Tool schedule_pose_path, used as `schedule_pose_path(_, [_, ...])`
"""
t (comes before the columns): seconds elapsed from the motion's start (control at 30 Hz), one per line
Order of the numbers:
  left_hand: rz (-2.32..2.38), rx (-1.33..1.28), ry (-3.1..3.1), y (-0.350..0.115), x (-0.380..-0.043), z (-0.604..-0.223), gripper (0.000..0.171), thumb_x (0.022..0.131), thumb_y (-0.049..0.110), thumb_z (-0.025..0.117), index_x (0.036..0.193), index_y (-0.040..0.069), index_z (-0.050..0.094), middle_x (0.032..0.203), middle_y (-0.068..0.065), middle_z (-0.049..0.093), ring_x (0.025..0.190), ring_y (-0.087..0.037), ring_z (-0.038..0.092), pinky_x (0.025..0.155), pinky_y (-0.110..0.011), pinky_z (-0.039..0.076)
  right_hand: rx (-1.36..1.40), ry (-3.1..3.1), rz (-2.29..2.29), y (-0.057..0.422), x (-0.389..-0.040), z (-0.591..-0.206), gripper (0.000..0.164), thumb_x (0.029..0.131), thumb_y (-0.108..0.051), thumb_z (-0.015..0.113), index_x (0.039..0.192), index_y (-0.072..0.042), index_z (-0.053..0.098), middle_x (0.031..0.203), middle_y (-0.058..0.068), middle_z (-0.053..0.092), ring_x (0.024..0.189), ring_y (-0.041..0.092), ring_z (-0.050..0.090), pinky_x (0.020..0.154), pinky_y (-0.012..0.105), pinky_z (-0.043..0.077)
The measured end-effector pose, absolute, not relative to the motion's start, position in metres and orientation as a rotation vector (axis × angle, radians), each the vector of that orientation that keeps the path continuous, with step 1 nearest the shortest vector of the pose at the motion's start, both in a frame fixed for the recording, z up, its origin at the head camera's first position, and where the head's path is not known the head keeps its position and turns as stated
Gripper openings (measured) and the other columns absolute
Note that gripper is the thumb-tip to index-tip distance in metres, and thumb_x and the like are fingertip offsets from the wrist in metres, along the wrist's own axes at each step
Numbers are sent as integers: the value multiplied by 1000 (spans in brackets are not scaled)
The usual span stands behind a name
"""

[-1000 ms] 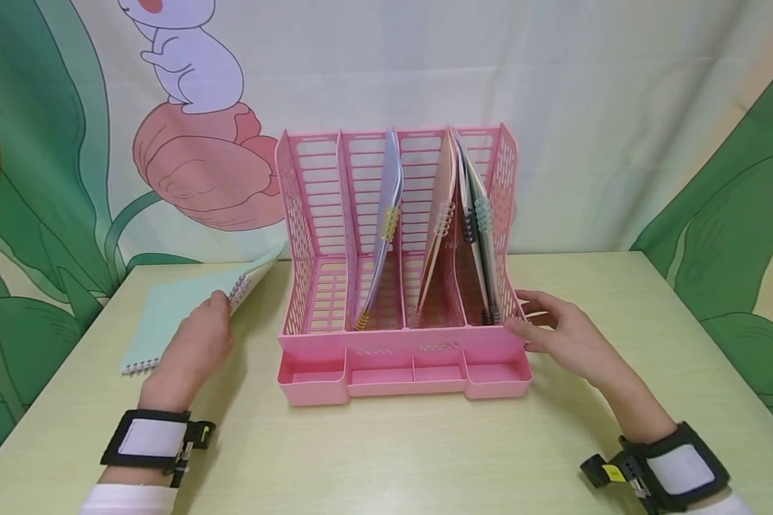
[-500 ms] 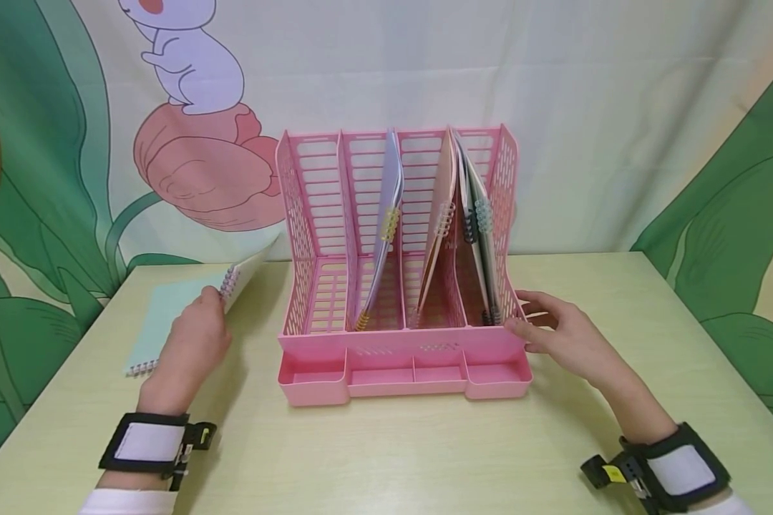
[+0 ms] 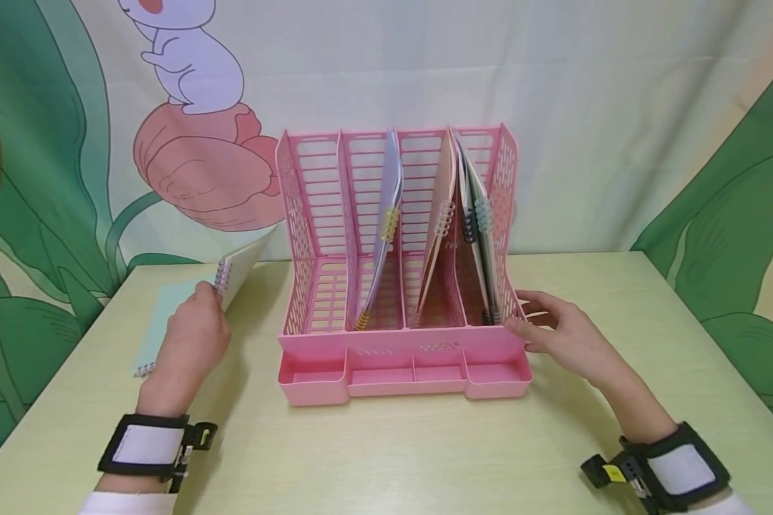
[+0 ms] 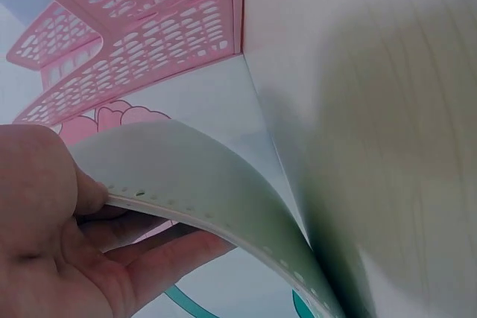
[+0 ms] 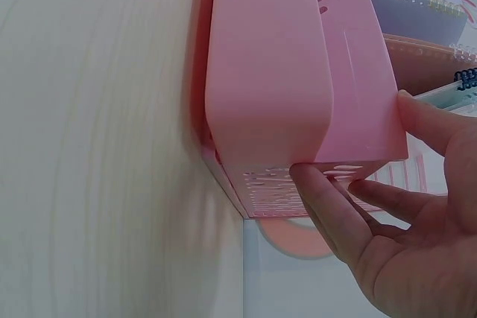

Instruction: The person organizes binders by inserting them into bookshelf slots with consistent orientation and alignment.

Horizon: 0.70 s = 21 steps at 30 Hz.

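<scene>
My left hand [image 3: 195, 329] grips a mint-green ring-bound notebook [image 3: 166, 304] by its bound edge, left of the pink file rack [image 3: 404, 336]. The notebook is tilted, its far side raised and pale pages showing on the right. Its rings show on either side of the hand. In the left wrist view, the notebook [image 4: 194, 169] bows in a curve, with a row of holes along the edge between thumb and fingers. My right hand [image 3: 563, 332] holds the rack's front right corner, thumb at the upper rim and fingers against the perforated side wall [image 5: 272, 191].
Upright in the rack stand a lilac notebook [image 3: 391, 179], a pinkish-brown notebook [image 3: 439, 200] and pale green ones [image 3: 483, 243] at the right. Small trays [image 3: 380, 372] line its front. Behind the pale wooden table [image 3: 399, 458] hangs a printed curtain [image 3: 592, 143].
The left hand has shifted slightly left, and the notebook has turned more upright, showing less of its mint cover. The right hand and the rack have stayed put.
</scene>
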<state>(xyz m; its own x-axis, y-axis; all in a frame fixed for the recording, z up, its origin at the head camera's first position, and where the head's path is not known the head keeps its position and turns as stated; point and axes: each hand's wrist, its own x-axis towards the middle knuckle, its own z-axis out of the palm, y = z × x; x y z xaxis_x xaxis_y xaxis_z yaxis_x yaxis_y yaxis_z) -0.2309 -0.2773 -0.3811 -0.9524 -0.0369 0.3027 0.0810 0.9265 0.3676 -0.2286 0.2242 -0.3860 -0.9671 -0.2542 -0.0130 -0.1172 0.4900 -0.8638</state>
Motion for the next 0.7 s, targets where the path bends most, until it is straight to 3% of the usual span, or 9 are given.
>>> schedule_pose_path(0.33, [-596,-16,-2669,-274,-230,-378,28,109,9,31,107,-17,43,92,-40,58,71,-53,64,49,-59,51,-318,2590,-1477,224,-228,-385,72,99,-32,71,155,0,39,142,25,52,120,42,59,83,41,61])
schedule_pose_path(0.7, [-593,-32,-2584,-269,-227,-372,29,110,10,32,104,-15,45,91,-40,59,75,-58,63,56,-66,49,-319,2593,-1476,224,-228,-385,72,99,-32,70,155,1,38,139,25,54,119,42,60,82,41,61])
